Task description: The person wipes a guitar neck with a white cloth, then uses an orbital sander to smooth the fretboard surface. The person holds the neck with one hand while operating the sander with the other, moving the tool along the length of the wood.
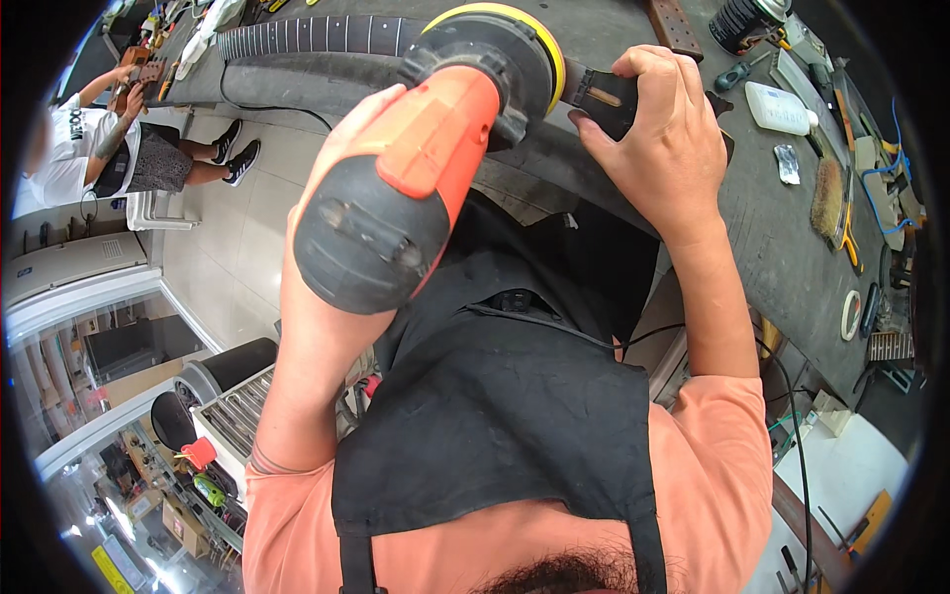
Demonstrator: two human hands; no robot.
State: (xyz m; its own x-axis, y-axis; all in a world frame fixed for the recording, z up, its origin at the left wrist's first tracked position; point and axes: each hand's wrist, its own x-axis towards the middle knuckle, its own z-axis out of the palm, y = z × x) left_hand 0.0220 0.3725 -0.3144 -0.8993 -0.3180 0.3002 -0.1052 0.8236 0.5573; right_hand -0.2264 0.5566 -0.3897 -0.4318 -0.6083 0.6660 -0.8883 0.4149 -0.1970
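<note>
Grey workbench (772, 238) | one sander (426, 168), left fingers (341, 148) grasping | one guitar neck (317, 35), right fingers (604, 124) grasping

We see an orange and black power sander (416, 168) with a round yellow-rimmed pad, tilted with its handle end toward us. Its pad rests on a dark guitar neck (327, 35) lying along the grey workbench edge.

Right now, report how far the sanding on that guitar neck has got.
Done: cannot tell how much is sanded. In hand: the left hand holds the orange sander against the guitar neck, while the right hand grips its dark headstock end. Left: the fretted length on the workbench lies beyond the pad.
</note>
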